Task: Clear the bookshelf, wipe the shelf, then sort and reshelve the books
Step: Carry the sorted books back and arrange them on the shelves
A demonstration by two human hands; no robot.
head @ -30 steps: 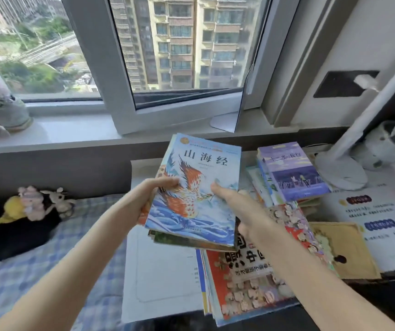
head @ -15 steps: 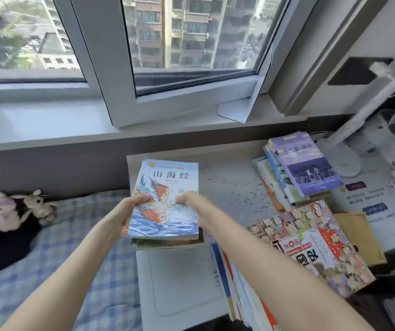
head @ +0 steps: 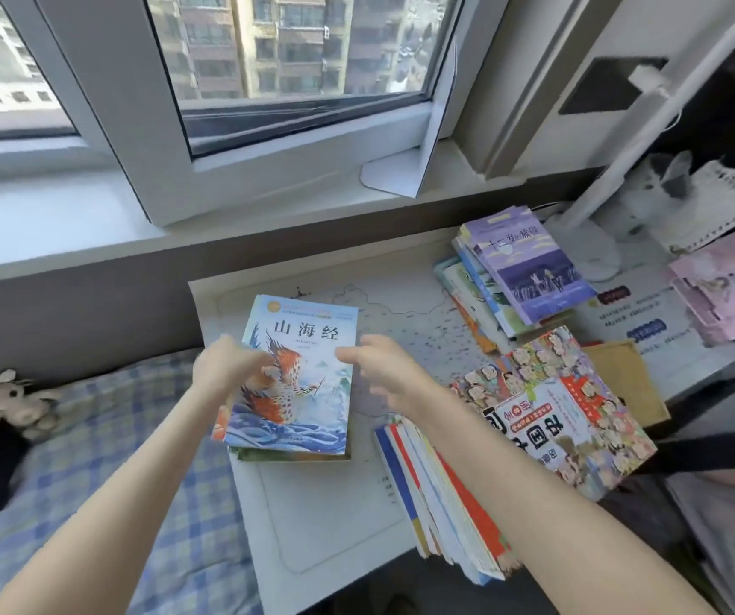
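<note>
A blue book with an orange bird on its cover (head: 299, 392) lies flat on top of a small stack on the white map-printed desk mat (head: 312, 526). My left hand (head: 228, 370) hovers at the book's left edge, blurred, with fingers loosely reaching over the cover. At the book's right edge is my right hand (head: 379, 366), its fingers relaxed; neither hand grips anything. A purple-covered book (head: 530, 264) tops another stack at the back right. A large colourful picture book (head: 556, 415) lies on a fanned pile of thin books (head: 436, 503) under my right forearm.
A white bookend (head: 401, 170) stands on the windowsill. A white lamp base (head: 596, 250) and pink papers (head: 725, 295) crowd the right side. To the left is a bed with a checked blanket (head: 112, 459) and plush toys (head: 15, 397).
The blue book and the few under it went from held in the air to lying on the desk mat at the left. Both hands have let go and drawn slightly back.
</note>
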